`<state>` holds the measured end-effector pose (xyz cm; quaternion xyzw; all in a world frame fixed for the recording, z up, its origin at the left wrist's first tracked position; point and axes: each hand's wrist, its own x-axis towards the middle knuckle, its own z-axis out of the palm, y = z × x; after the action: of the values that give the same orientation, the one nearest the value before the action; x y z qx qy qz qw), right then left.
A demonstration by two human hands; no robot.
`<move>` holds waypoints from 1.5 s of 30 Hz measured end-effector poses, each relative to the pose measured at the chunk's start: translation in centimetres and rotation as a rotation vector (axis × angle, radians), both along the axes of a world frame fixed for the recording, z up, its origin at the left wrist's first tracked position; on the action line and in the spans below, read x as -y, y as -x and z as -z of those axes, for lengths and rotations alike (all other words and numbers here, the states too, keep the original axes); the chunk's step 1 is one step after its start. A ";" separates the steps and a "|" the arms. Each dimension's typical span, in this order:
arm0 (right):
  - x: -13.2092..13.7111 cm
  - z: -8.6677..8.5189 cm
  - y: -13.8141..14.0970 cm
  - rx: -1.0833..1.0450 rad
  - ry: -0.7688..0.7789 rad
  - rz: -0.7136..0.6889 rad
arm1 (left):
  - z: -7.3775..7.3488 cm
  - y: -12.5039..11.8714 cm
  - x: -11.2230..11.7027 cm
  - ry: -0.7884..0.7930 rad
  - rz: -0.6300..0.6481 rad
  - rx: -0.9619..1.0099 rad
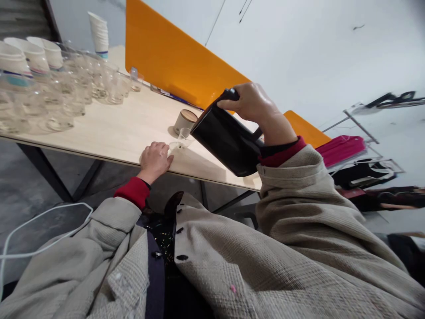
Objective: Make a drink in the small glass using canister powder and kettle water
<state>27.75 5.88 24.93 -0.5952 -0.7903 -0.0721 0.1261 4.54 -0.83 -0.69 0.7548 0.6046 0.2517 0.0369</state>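
My right hand grips the handle of a black kettle and holds it tilted, spout down toward a small clear glass on the wooden table. My left hand rests at the table's front edge, fingers curled beside the base of that glass. I cannot tell whether liquid is flowing. A small beige jar with a wooden lid stands just behind the glass.
Several clear glasses and paper cups crowd the table's left end, with a stack of cups behind. An orange divider panel runs along the far edge. A white cable lies on the floor; pink and black items sit at right.
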 end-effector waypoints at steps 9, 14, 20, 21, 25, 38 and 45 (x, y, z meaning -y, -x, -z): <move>-0.1 0.2 0.7 0.091 0.002 0.044 | 0.2 0.0 0.0 -0.009 0.003 -0.019; 0.4 -0.1 1.5 0.143 -0.006 0.076 | 0.2 0.0 0.0 -0.008 -0.003 -0.035; 1.1 -0.6 2.4 0.201 0.021 0.114 | 0.2 0.0 0.1 -0.023 0.006 -0.013; 1.3 -0.7 2.6 0.201 0.034 0.115 | 0.2 0.0 0.1 -0.022 0.006 -0.012; 1.9 -1.1 3.1 0.173 0.080 0.105 | 0.2 0.0 0.1 -0.014 0.009 -0.019; 0.8 -1.2 4.0 0.217 0.100 0.084 | 0.4 0.0 0.0 -0.015 0.008 0.000; 1.0 -1.4 4.9 0.286 0.073 0.068 | 0.3 0.0 0.1 -0.011 0.005 -0.018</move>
<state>22.88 4.85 26.30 -0.6096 -0.7816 -0.1316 -0.0117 4.51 -0.96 -0.95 0.7589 0.6015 0.2479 0.0281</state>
